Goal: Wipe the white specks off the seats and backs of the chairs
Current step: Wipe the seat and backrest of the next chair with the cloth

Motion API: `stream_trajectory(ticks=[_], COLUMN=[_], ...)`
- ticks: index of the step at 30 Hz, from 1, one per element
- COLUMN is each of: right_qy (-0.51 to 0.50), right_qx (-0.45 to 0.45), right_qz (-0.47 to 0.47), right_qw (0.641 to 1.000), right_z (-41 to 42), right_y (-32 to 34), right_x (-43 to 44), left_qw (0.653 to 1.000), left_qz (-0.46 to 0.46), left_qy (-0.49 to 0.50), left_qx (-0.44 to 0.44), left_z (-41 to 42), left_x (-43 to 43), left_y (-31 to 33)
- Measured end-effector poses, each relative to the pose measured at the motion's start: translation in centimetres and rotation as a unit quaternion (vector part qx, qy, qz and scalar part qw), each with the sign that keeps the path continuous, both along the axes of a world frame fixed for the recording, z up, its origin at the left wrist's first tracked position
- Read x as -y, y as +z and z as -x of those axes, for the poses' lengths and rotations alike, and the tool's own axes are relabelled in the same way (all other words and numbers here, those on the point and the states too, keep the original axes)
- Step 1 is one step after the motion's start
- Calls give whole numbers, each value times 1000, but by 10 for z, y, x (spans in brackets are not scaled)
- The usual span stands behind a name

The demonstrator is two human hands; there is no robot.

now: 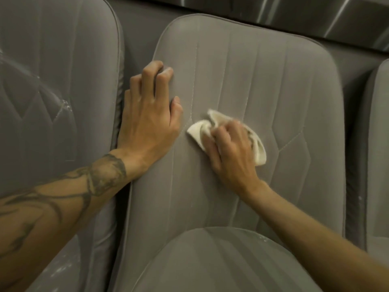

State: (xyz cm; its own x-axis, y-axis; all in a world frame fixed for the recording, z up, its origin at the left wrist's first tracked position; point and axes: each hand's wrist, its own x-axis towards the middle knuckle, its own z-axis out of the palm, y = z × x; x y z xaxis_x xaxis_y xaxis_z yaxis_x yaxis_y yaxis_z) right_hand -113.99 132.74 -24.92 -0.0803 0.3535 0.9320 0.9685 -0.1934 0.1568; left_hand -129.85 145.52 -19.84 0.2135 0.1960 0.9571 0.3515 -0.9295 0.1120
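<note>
Chair back (263, 81): right hand (229, 150) grips a bunched white cloth (200, 129) against it; left hand (147, 119) rests open at its left edge.

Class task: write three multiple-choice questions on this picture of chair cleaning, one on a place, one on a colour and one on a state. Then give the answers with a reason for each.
1. Where is the cloth pressed?
A) the middle chair's back
B) the left chair's seat
C) the floor

2. What colour is the cloth?
A) blue
B) white
C) black

3. What is the left hand doing?
A) holding a bottle
B) hanging in the air
C) resting on the middle chair's back

Answers:
1 A, the right hand grips it there.
2 B, it is plainly white.
3 C, it lies along the back's left edge and holds nothing.
</note>
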Motion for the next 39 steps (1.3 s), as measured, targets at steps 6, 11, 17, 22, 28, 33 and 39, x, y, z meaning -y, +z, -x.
stream_trajectory(ticks=[6, 11, 17, 22, 28, 33, 39], right_qy=[57, 1, -28, 32, -8, 7, 41], right_qx=[117, 82, -76, -31, -65, -88, 6], right_qz=[275, 44, -153, -10, -82, -99, 20], right_qw=[953, 996, 985, 999, 994, 991, 999], right_z=[4, -4, 14, 39, 33, 60, 73], right_y=[-88, 37, 156, 51, 143, 156, 122], right_x=[37, 1, -56, -29, -50, -73, -58], left_qw=[1000, 1000, 1000, 999, 1000, 992, 997], left_qz=[-1, 8, 9, 7, 15, -75, 7], left_qy=[0, -12, -24, -28, -21, 43, 57], left_qx=[0, 2, 11, 31, -6, -89, -60], left_z=[0, 1, 1, -1, 10, 46, 65], left_x=[1, 1, 0, -2, -1, -31, -52], left_y=[-2, -1, -2, -2, 4, 5, -6])
